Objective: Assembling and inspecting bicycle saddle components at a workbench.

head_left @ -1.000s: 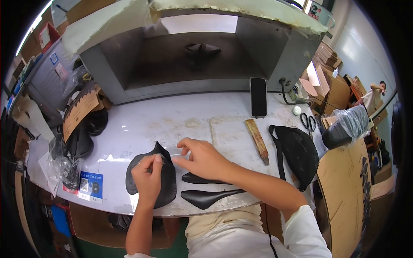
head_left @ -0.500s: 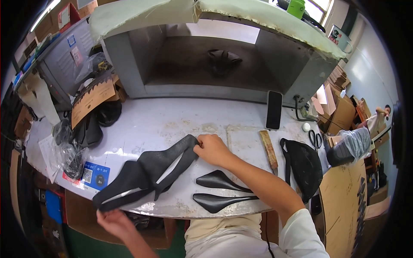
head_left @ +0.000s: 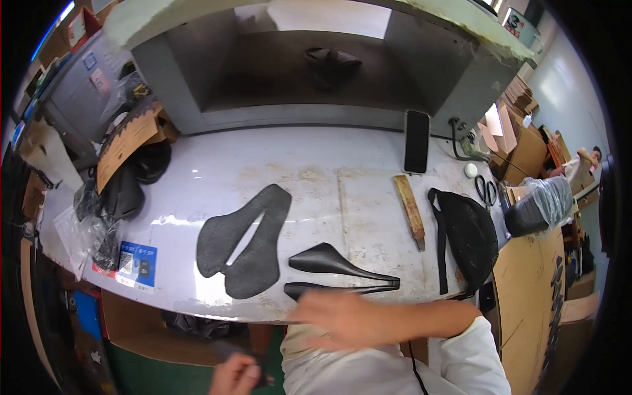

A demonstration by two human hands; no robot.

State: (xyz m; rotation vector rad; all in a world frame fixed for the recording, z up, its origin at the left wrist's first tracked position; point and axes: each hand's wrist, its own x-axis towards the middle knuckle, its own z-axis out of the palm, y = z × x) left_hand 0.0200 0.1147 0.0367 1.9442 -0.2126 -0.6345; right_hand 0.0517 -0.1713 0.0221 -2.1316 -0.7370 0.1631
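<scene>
A dark grey saddle-cover piece [head_left: 247, 247] with a long slit lies flat on the table, left of the middle. To its right is a glossy black two-pronged bicycle-saddle shell [head_left: 329, 259]; its lower prong is partly behind my right hand [head_left: 329, 319]. That hand is smeared by motion over the table's front edge, so its fingers cannot be read. My left hand [head_left: 236, 375] is low at the bottom of the view, off the table, with curled fingers around something dark and blurred.
A worn wooden-handled blade [head_left: 409, 210], a phone [head_left: 416, 141], scissors [head_left: 486, 191] and a black strapped pouch [head_left: 466, 240] occupy the right side. A grey metal box [head_left: 289, 118] stands behind. Plastic-wrapped black pieces [head_left: 105, 224] are at left; an open carton [head_left: 164, 336] sits below.
The dark piece stretched between my hands is no longer held there; a slit grey piece now lies on the table. Both hands have moved down toward my body. The view has shifted slightly.
</scene>
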